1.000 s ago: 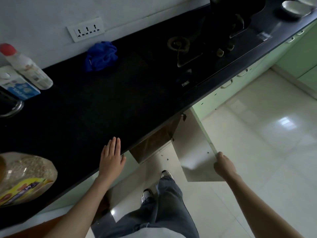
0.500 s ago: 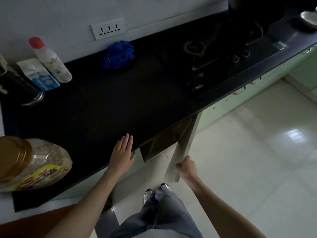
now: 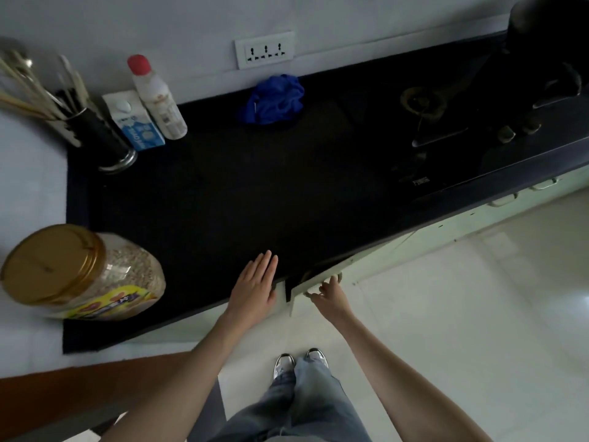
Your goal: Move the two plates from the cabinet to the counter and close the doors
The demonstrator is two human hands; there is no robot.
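A: At the front edge of the black stone counter (image 3: 242,199), the left hand (image 3: 253,290) lies palm down, fingers straight and together, holding nothing.

B: And the right hand (image 3: 331,293)?

A: Just below the counter lip, at the pale green cabinet door (image 3: 322,277). Its fingers are curled around the door's metal handle (image 3: 322,287). The door stands almost flush with the cabinet front, with only a thin dark gap along its top and left edge.

B: Where are the plates relative to those fingers?

A: No plate shows anywhere in this view, neither on the counter nor by either hand. The gap at the door is too dark and narrow to see what is inside.

B: What else sits on the counter?

A: Far from both hands. A clear plastic jar with a gold screw lid (image 3: 79,272) at the left end. Toward the wall, a dark cylindrical utensil holder (image 3: 102,141), a small white and blue carton (image 3: 135,122) and a white bottle with a red cap (image 3: 156,97), the last two touching. A crumpled blue cloth (image 3: 275,100) lies under the white wall socket (image 3: 264,50), and a black gas hob (image 3: 471,129) is to the right.

B: Below the counter?

A: Glossy pale floor tiles (image 3: 462,314), and the person's grey trousers and sneakers (image 3: 301,362).
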